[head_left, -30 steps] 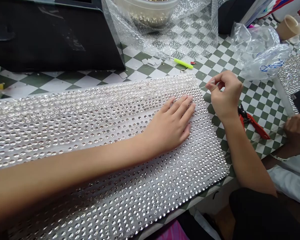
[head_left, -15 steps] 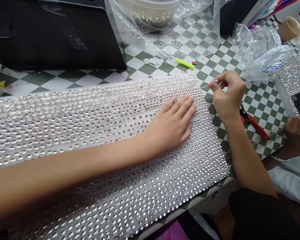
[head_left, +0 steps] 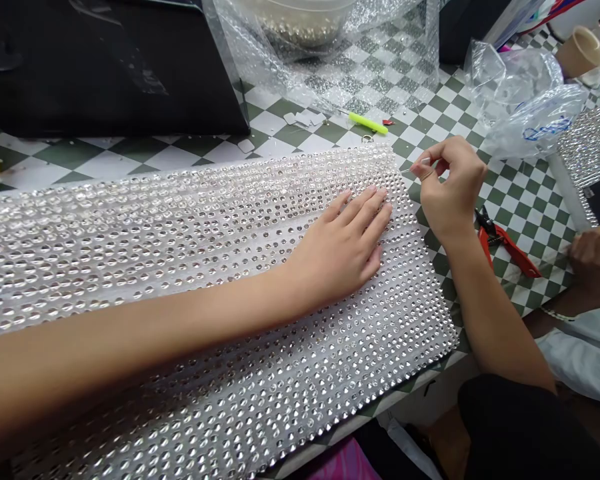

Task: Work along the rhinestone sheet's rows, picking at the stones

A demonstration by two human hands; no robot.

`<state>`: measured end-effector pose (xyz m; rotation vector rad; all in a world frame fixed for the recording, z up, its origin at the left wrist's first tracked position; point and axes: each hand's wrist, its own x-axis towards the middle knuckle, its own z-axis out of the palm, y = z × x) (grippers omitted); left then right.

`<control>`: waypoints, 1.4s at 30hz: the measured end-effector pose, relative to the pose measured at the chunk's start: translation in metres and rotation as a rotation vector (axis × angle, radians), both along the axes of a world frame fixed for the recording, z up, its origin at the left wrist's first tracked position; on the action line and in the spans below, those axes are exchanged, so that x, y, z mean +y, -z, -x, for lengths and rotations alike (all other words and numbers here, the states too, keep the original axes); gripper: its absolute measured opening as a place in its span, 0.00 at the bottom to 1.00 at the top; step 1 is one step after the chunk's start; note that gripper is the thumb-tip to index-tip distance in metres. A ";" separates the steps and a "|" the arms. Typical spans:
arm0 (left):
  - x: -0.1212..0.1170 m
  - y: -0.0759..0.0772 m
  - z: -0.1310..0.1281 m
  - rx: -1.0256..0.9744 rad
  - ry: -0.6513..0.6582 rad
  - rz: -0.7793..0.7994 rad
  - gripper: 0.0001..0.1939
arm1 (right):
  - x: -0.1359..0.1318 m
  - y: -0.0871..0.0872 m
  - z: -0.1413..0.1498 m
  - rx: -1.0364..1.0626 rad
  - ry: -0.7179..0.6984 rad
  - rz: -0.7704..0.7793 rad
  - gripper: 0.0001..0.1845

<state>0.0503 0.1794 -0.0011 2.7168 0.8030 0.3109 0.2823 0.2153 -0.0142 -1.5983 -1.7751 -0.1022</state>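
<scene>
A wide sheet of rhinestones (head_left: 280, 393), set in rows on a pale backing, lies across the table. My left hand (head_left: 345, 243) rests flat on it near the right end, fingers stretched out and palm down. Just past the sheet's upper right corner, my right hand (head_left: 450, 183) is pinched closed, thumb against fingers. A thin, pale strand runs from that pinch toward the sheet's edge; whether it is thread or wire I cannot tell. Red-handled pliers (head_left: 513, 250) lie beside my right forearm.
Beyond the sheet lie a yellow-green handled tool (head_left: 367, 123), bubble wrap (head_left: 400, 67) and a tub of beads (head_left: 305, 27). A black box (head_left: 110, 73) stands at the upper left. On the right are a plastic bag (head_left: 540, 120) and another person's hand (head_left: 597, 260).
The view has shifted slightly. My right hand keeps its pinch by the sheet's corner, a little further left in the picture. My left hand stays flat on the sheet.
</scene>
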 end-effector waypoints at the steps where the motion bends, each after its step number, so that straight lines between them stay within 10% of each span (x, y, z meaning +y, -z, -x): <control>1: 0.000 0.000 0.000 -0.003 0.000 -0.002 0.31 | 0.000 0.000 0.000 0.000 -0.006 0.000 0.11; 22: -0.001 -0.001 0.000 0.032 0.002 0.010 0.31 | -0.006 -0.021 0.011 0.012 0.020 0.005 0.13; 42: -0.001 0.000 0.003 0.045 -0.008 -0.012 0.30 | -0.002 0.008 0.017 -0.005 -0.049 0.037 0.11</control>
